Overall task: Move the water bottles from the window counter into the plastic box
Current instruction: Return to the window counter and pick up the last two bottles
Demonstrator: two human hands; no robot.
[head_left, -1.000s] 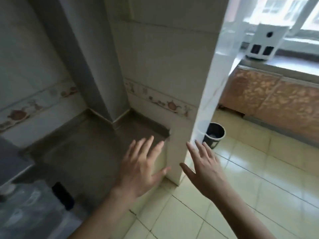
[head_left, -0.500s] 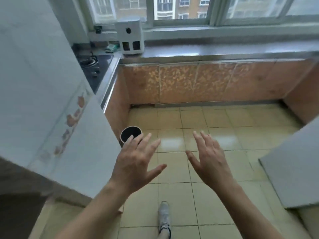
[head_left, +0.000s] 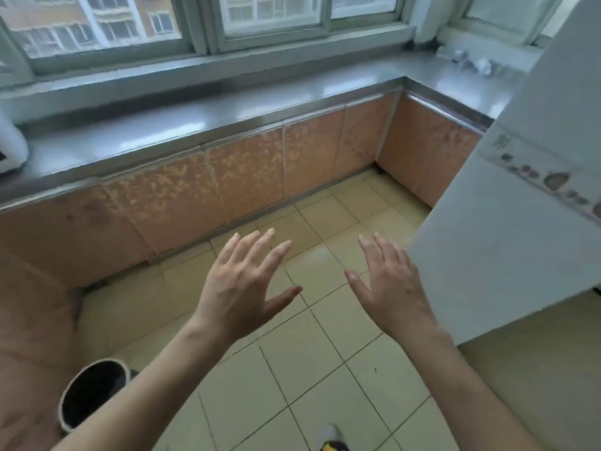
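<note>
From head height, the single view faces forward and down over the window counter [head_left: 201, 125] and floor [head_left: 325, 369].

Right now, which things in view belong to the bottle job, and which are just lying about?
Job:
- water bottles, blurred, lying on the window counter at its far right
- left hand and right hand, both open and empty

Lying about:
- black bin on the floor
- white appliance at the counter's left end

No plastic box in view.
</note>
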